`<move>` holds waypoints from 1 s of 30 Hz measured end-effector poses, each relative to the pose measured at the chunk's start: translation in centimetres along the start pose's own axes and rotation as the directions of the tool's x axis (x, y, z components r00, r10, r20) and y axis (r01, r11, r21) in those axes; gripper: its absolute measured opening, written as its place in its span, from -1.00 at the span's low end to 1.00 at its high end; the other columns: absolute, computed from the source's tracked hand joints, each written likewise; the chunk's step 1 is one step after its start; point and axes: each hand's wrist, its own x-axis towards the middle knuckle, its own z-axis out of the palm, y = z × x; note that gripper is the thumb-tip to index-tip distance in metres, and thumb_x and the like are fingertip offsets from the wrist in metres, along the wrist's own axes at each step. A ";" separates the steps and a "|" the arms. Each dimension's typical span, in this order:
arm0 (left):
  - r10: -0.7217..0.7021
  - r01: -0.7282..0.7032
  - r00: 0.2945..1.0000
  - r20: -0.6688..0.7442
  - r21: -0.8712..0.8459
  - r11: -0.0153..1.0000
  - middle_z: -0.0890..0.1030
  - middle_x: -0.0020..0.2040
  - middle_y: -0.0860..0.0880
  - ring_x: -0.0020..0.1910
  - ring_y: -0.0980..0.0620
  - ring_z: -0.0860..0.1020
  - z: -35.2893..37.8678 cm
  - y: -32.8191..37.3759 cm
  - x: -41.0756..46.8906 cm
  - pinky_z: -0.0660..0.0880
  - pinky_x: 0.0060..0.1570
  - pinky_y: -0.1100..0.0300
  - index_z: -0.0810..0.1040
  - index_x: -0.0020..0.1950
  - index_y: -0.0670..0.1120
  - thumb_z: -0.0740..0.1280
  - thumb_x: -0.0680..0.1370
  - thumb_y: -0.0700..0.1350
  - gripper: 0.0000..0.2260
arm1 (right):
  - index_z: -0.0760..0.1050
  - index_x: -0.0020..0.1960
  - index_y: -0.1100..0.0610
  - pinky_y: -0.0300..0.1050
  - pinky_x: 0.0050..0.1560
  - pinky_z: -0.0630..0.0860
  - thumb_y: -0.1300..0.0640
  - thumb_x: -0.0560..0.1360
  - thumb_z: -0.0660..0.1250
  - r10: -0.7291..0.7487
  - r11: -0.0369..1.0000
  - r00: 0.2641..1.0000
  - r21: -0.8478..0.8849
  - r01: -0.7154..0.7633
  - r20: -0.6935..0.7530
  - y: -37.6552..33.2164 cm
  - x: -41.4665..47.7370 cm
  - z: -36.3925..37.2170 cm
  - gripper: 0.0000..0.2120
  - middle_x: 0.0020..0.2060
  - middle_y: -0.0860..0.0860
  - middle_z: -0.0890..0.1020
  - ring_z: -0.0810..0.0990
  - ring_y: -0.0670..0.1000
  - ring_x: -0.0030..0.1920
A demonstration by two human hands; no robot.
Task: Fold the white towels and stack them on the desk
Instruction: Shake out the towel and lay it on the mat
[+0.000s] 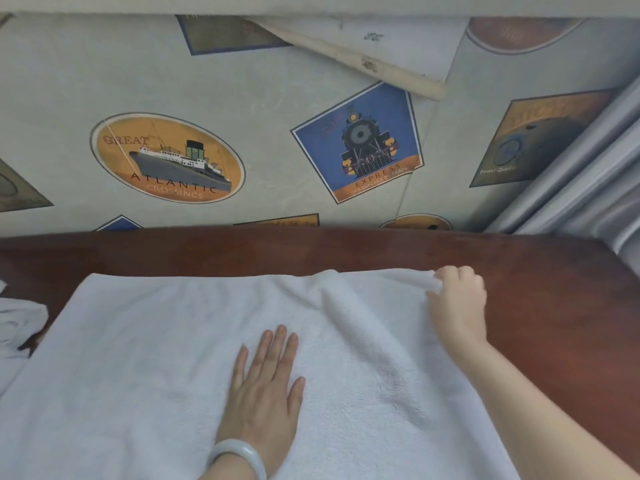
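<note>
Towel (156,341) corner pinched in right hand (457,306) fingers; left hand (266,386) flat, fingers straight; desk (554,306) shows beyond.

Single head view, wide-angle, lines bowed toward frame edges. Looks forward and down, close above desk (540,306). Wall (277,81) fills upper half of frame, desk lower half, towel (156,341) lower centre. Left hand (266,386) and right hand (457,299) enter from bottom edge.

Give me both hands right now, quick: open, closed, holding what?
Left hand: open, fingers straight, palm pressed flat on the white towel.
Right hand: closed, pinching the towel's far right corner.
</note>
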 end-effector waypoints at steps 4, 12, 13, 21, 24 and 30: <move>-0.001 0.001 1.000 -0.004 -0.008 1.000 0.17 0.59 0.03 0.56 0.05 0.14 -0.1 0.0 -0.1 0.07 0.45 -0.07 0.21 0.58 -0.03 -0.14 0.65 0.12 -0.46 | 0.46 0.11 0.04 -0.14 -0.13 0.32 0.00 0.51 0.38 -0.117 0.957 0.946 0.289 0.026 0.302 -4.6 -5.7 -0.1 -0.78 -0.13 -0.05 0.54 0.52 0.01 -0.08; 0.029 -0.029 1.000 -0.004 0.005 1.000 0.47 0.43 0.00 0.48 0.03 0.29 -0.1 0.1 0.0 0.12 0.43 -0.10 0.40 0.44 -0.02 0.10 0.56 0.07 -0.52 | 0.52 0.12 -0.08 -0.20 -0.27 0.46 0.22 0.36 0.33 -0.599 0.793 0.782 0.259 0.551 0.173 -4.8 -14.7 0.0 -0.63 -0.21 -0.10 0.39 0.45 -0.03 -0.22; 0.029 -0.029 1.000 -0.001 0.007 1.000 0.47 0.42 0.00 0.48 0.02 0.30 -0.2 0.1 0.0 0.13 0.43 -0.11 0.42 0.44 -0.03 0.10 0.56 0.07 -0.52 | 0.52 0.13 -0.09 -0.22 -0.24 0.45 0.20 0.43 0.31 -0.533 0.829 0.828 0.307 0.469 0.173 -4.6 -14.7 0.0 -0.67 -0.17 -0.11 0.41 0.48 -0.03 -0.18; 0.001 -0.001 1.000 -0.004 -0.030 1.000 0.17 0.59 0.04 0.55 0.04 0.18 -0.2 0.3 -0.1 0.11 0.42 -0.09 0.19 0.59 -0.03 0.07 0.59 0.09 -0.43 | 0.35 0.34 -0.08 -0.22 -0.01 0.40 0.02 0.56 0.29 -0.203 0.932 0.884 0.360 0.043 0.421 -6.7 -11.7 -0.3 -0.63 0.19 -0.16 0.40 0.50 -0.12 0.08; -0.006 0.006 1.000 0.002 -0.028 1.000 0.16 0.59 0.05 0.56 0.05 0.17 -0.2 0.2 -0.2 0.10 0.42 -0.08 0.18 0.59 -0.03 0.07 0.59 0.10 -0.44 | 0.47 -0.01 -0.05 -0.29 -0.27 0.33 0.07 0.47 0.31 -0.135 0.909 0.846 0.404 -0.102 0.516 -8.3 -9.6 -0.5 -0.89 -0.18 -0.13 0.51 0.49 -0.14 -0.19; -0.005 0.005 1.000 0.014 -0.001 1.000 0.19 0.59 0.02 0.56 0.03 0.17 -0.5 0.4 -0.2 0.10 0.42 -0.08 0.22 0.58 -0.03 0.02 0.62 0.10 -0.47 | 0.34 -0.27 0.19 -0.07 -0.31 0.32 0.21 0.43 0.33 0.115 0.825 0.948 0.503 -0.258 0.298 -6.2 -3.1 -1.8 -0.81 -0.34 0.02 0.48 0.43 0.08 -0.31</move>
